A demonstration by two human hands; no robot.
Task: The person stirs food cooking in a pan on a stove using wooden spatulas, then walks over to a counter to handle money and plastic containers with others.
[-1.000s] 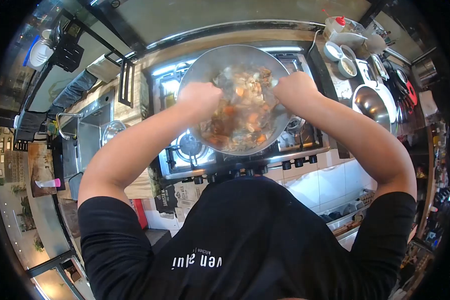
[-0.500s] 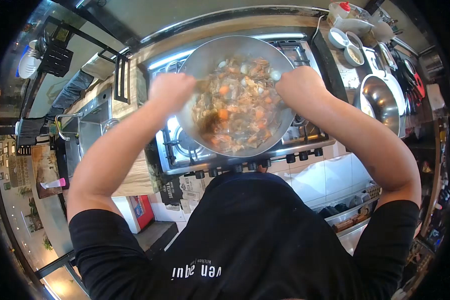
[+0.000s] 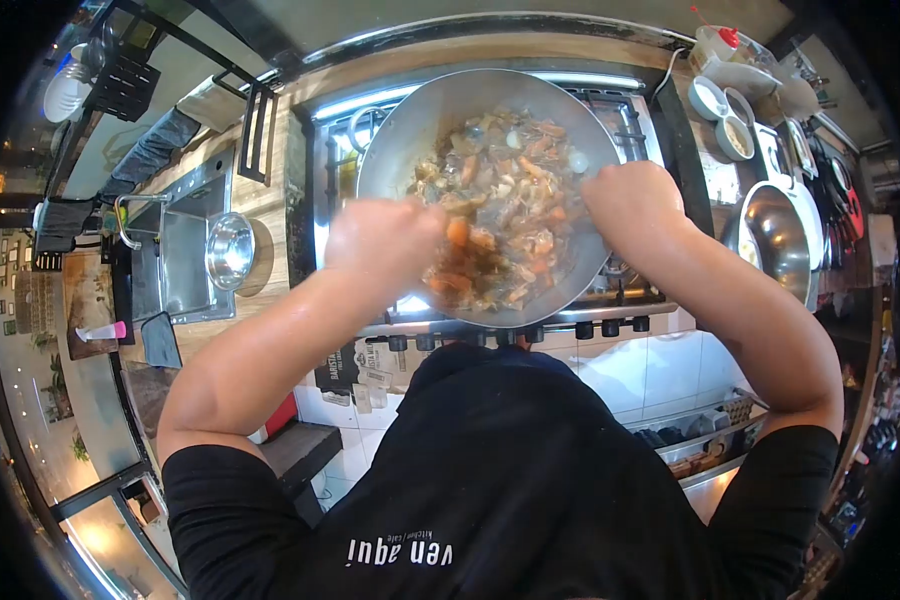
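Observation:
A large grey metal wok (image 3: 390, 160) holds a steaming mix of pale shreds, orange chunks and small white onion-like pieces (image 3: 515, 190). Over its left side my left hand (image 3: 388, 237) is closed in a fist, smeared by motion. A blurred brown utensil (image 3: 460, 275) appears to reach from it into the food; its kind and handle cannot be made out. At the wok's right edge my right hand (image 3: 632, 200) is closed on the wok, hiding the exact grip. A loop handle (image 3: 364, 128) shows at the wok's upper left.
The wok stands on a gas stove (image 3: 625, 130) with knobs along its front. To the left are a sink (image 3: 182, 275) and a steel bowl (image 3: 230, 250). At right stand small white bowls (image 3: 735, 138) and a large steel bowl (image 3: 778, 235).
My left hand has swept right and toward me over the wok, with the brown blur moving alongside. The food has shifted. The whole view has moved slightly, showing more of the sink.

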